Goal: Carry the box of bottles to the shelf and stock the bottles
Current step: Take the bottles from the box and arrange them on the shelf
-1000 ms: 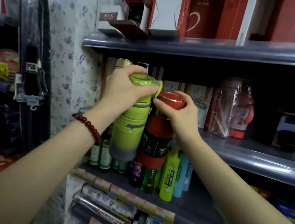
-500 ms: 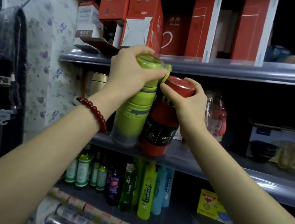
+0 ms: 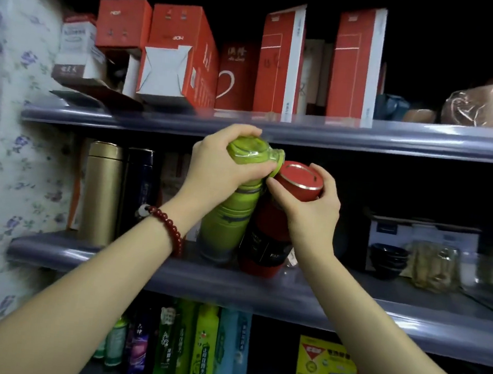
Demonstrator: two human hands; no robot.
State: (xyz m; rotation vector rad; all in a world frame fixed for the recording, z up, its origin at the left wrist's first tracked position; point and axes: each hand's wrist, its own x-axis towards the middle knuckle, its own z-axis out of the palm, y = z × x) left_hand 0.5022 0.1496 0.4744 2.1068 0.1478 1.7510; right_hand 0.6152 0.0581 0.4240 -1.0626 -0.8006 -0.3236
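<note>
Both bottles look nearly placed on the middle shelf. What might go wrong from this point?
1. The red bottle leans against the green bottle; letting go with the right hand while it is tilted may tip it.
2. Both bases sit near the front of the shelf, so a nudge might send them off the edge.
3. Pushing left with the left hand could knock the gold flask.

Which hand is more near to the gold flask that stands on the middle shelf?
Left. The left hand, gripping the green bottle, is to the right of the gold flask. The right hand, on the red bottle, is farther right.
</note>
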